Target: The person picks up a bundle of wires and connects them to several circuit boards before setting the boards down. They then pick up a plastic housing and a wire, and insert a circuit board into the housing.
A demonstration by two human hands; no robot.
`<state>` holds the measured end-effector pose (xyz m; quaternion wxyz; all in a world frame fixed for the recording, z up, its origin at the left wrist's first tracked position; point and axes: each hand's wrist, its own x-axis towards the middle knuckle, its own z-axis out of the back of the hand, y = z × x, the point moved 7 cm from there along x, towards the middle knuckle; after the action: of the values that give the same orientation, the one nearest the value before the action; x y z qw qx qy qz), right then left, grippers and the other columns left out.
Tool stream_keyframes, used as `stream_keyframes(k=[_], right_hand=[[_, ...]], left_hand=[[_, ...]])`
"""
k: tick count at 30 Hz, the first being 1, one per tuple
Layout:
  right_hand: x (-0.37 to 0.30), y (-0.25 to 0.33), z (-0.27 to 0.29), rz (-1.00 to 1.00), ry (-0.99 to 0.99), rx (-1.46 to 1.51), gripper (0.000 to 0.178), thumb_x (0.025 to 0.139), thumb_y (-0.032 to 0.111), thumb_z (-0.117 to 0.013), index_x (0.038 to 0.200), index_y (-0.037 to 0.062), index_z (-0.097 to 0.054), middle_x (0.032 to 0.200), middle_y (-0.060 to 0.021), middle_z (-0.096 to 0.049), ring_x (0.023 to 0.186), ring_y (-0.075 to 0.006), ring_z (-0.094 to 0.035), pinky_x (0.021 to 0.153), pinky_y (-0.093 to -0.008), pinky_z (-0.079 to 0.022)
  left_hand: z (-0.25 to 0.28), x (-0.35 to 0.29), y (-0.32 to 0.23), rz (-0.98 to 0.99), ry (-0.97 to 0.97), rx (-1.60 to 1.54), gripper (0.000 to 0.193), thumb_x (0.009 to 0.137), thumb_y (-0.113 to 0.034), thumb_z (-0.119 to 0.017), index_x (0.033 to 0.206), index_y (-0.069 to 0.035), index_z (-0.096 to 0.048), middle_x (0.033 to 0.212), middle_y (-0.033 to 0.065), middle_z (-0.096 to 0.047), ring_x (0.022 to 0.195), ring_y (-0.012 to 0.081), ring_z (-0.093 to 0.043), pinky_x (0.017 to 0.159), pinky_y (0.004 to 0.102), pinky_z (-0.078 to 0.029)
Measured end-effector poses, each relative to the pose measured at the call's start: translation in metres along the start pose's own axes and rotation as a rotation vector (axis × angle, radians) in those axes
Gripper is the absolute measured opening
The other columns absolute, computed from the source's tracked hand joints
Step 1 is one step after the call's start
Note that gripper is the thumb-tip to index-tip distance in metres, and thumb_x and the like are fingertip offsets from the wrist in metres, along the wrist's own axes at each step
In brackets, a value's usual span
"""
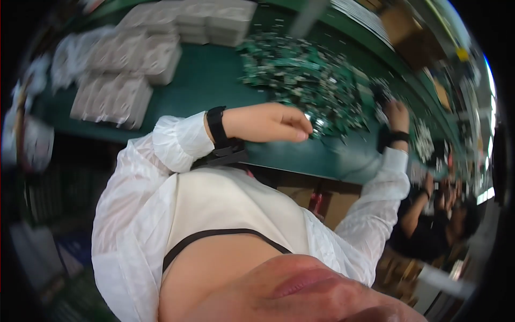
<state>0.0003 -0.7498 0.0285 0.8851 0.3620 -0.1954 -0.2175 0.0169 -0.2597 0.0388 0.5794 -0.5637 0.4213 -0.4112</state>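
- A heap of small green printed circuit boards [303, 75] lies on the dark green counter [209, 80], spread from the counter's middle toward the person's right side.
- The left hand [268, 122] rests at the near edge of the heap, its fingers curled together and its fingertips [307, 127] closed on a green circuit board [320, 126] at the heap's rim.
- A black wrist strap [216, 126] circles the left wrist, just above the pushed-up cuff of a sheer white sleeve [179, 142].
- The right hand [397, 114] reaches into the far right side of the same heap; whether its fingers are spread or closed cannot be told, since the view is blurred there.
- A black band [398, 136] sits on the right wrist, above a white sleeve [383, 188].
- Stacks of pale grey moulded trays [129, 59] stand on the counter to the left of the heap, well apart from both hands.
- More pale trays [214, 19] are stacked at the counter's far edge.
- At the right rim, another person in dark clothing [429, 220] sits near the counter, with a raised forearm.
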Motion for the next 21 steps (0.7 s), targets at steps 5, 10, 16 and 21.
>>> stream_keyframes(k=[5,10,16,21], right_hand=[[0.079,-0.157,0.054,-0.104,0.149,-0.463,0.044,0.102,0.038,-0.060,0.115,-0.0020,-0.070,0.109,-0.0229,-0.074,0.099,-0.0426,-0.069,0.081,-0.0483,-0.055],[0.080,-0.067,-0.004,-0.096,0.024,-0.720,0.055,0.098,0.036,-0.068,0.138,-0.0008,-0.059,0.130,-0.0232,-0.067,0.113,-0.0326,-0.069,0.090,-0.0406,-0.055],[-0.057,0.128,-0.033,0.109,0.350,-0.138,0.044,0.102,0.028,-0.067,0.138,0.0034,-0.061,0.123,-0.0091,-0.070,0.101,-0.0131,-0.065,0.081,-0.0273,-0.051],[-0.129,0.229,-0.088,0.147,0.553,-0.068,0.039,0.102,0.026,-0.067,0.136,0.0073,-0.064,0.111,-0.0015,-0.069,0.077,-0.0044,-0.055,0.066,-0.0205,-0.043]], left_hand=[[0.036,-0.110,-0.004,-0.208,-0.224,0.573,0.038,0.096,-0.024,-0.072,0.125,0.000,-0.064,0.121,0.0145,-0.068,0.109,0.0284,-0.066,0.095,0.0404,-0.051],[0.087,-0.237,-0.013,0.007,-1.071,1.275,0.036,0.085,-0.025,-0.078,0.112,-0.003,-0.069,0.112,0.0154,-0.070,0.104,0.0375,-0.066,0.089,0.0436,-0.053],[0.128,-0.310,0.032,0.324,-1.289,1.571,0.034,0.083,-0.029,-0.081,0.108,-0.008,-0.072,0.119,0.0052,-0.069,0.112,0.0293,-0.063,0.104,0.0480,-0.040],[0.132,-0.312,0.047,0.352,-1.295,1.651,0.028,0.081,-0.032,-0.083,0.101,-0.014,-0.075,0.117,-0.0033,-0.069,0.115,0.0235,-0.062,0.111,0.0573,-0.030]])
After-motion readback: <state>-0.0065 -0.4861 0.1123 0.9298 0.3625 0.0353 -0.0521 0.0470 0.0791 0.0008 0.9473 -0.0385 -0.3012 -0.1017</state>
